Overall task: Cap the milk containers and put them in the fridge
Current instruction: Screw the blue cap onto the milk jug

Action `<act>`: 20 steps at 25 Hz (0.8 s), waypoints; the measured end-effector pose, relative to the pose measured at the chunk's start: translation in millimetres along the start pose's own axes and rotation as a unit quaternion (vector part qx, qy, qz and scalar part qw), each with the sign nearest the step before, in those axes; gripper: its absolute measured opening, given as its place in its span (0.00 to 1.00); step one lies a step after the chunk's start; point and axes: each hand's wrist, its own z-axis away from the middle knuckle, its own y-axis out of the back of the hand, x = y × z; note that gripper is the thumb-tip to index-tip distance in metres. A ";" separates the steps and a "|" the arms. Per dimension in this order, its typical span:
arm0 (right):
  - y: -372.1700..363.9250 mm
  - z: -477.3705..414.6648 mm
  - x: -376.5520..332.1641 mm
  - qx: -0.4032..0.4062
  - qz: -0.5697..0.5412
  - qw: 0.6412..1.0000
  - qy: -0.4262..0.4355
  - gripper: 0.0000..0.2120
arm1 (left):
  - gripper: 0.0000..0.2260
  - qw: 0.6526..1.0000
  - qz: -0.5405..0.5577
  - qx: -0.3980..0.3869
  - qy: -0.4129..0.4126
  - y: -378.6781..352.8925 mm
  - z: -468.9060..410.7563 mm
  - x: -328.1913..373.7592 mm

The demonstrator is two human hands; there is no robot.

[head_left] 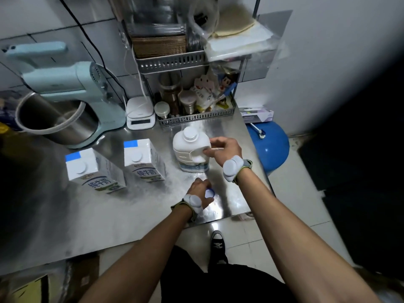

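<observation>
Slipping risk: the left hand [197,190], nearest, curls its fingertips round the blue cap [210,193] lying on the steel counter [109,215]. A shallow pinch on so small a thing could flick it over the counter edge at 5 o'clock.
Tipping risk: the right hand [225,149], at 1 o'clock of the left, wraps fingers and thumb on the side of the white jug [190,154]. Pressing a cap down off-centre, or slackening that hold, could rock the jug (it stands close to the counter's corner).
Leak risk: a cap seated tilted would likely weep once the jug is carried.
Left carton [94,171]: at 9 o'clock of the left hand, upright, white cap on; contents unseen.
Right carton [142,162]: at 10 o'clock, upright, white cap on; contents unseen.
White jug: at 12 o'clock, upright and opaque, so its level is hidden; a white disc covers its mouth, seal or cap I cannot tell.
Mixer bowl [56,119]: farther back at 10 o'clock, steel, inside too dark to judge.
Rack tray [196,119]: behind the jug at 12 o'clock, holding jars and packets.
Fridge: not in view.
</observation>
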 end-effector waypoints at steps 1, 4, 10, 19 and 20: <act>-0.5 -0.4 -0.5 -0.002 -0.001 1.000 0.002 0.14 | 0.14 1.000 0.007 0.009 0.006 1.9 2.4 -1.2; -2.1 -2.3 -4.1 -0.005 0.001 1.000 -0.001 0.13 | 0.14 0.997 0.041 0.052 0.042 14.8 11.7 -4.7; -7.0 -1.6 -5.3 0.000 -0.013 1.000 0.007 0.15 | 0.17 0.982 0.092 0.153 0.065 72.6 36.5 7.4; -9.7 2.7 -6.6 0.008 -0.034 0.999 -0.008 0.14 | 0.13 0.939 0.136 0.313 -0.052 163.0 57.7 77.5; -9.7 3.0 -7.5 0.010 -0.034 0.999 -0.010 0.15 | 0.13 0.933 0.135 0.331 -0.050 169.8 55.0 82.2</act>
